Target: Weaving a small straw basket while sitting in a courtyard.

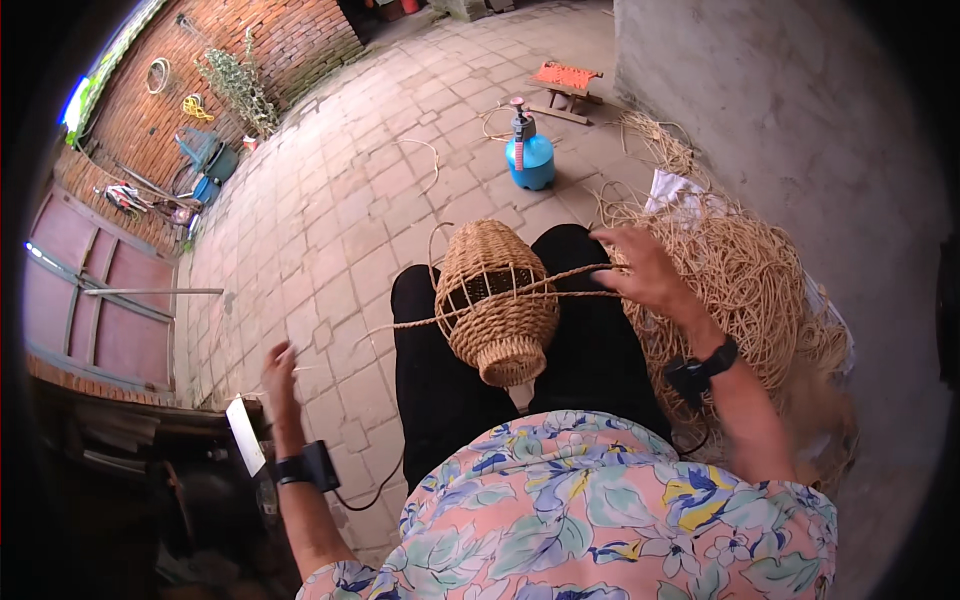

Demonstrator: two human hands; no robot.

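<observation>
Head view: the woven basket (497, 325) lies on its side across my lap (445, 340), between the knees, its narrow neck pointing toward my body. Its weave leaves an open band at mid-body, where bare ribs show. My right hand (648, 272) is at the basket's right, fingers curled and gripping cord (575, 271), two strands of which run taut from the body. My left hand (283, 385) is raised well apart, at the left; I cannot tell whether its fingers are closed on anything. Handling: I judge the basket light, its finished weave fairly stiff, its surface rough rather than slippery; the exposed ribs probably bend under pressure. Hold it by the dense weave or the neck, not by the ribs. The cord should be flexible. Markings: no brand, label or writing is legible on the basket or the blue sprayer (530, 162).
</observation>
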